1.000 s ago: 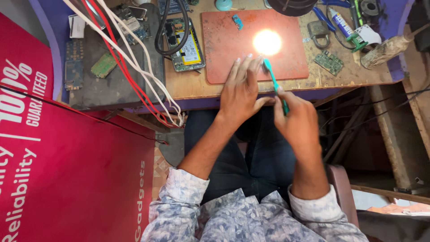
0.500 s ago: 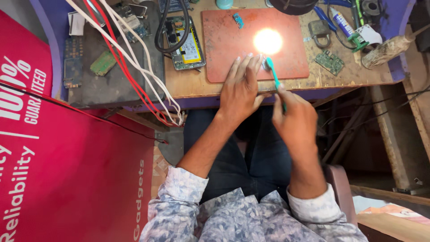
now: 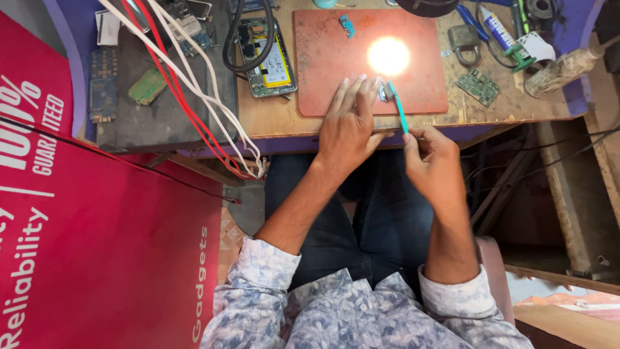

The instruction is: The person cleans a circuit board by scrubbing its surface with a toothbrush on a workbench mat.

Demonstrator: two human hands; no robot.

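Observation:
My left hand [image 3: 349, 123] lies flat with fingers spread on the near edge of a reddish-brown work mat [image 3: 329, 58], its fingertips beside a small metal part [image 3: 383, 92]. My right hand [image 3: 434, 161] grips a thin teal tool [image 3: 399, 108] whose tip points up at that small part. A bright lamp spot [image 3: 388, 55] glares on the mat just above. A tiny blue component [image 3: 347, 26] rests at the mat's far side.
An opened phone [image 3: 266, 52] with its battery showing lies left of the mat. Red and white cables [image 3: 194, 90] run across a dark tray [image 3: 148, 110] holding circuit boards. A padlock [image 3: 464, 37], green board [image 3: 477, 86], glue tube [image 3: 500, 29] sit right. A red banner [image 3: 97, 245] fills the left.
Both hands have moved forward onto the mat's edge. The teal tool's tip has come up to the small metal part by my left fingertips.

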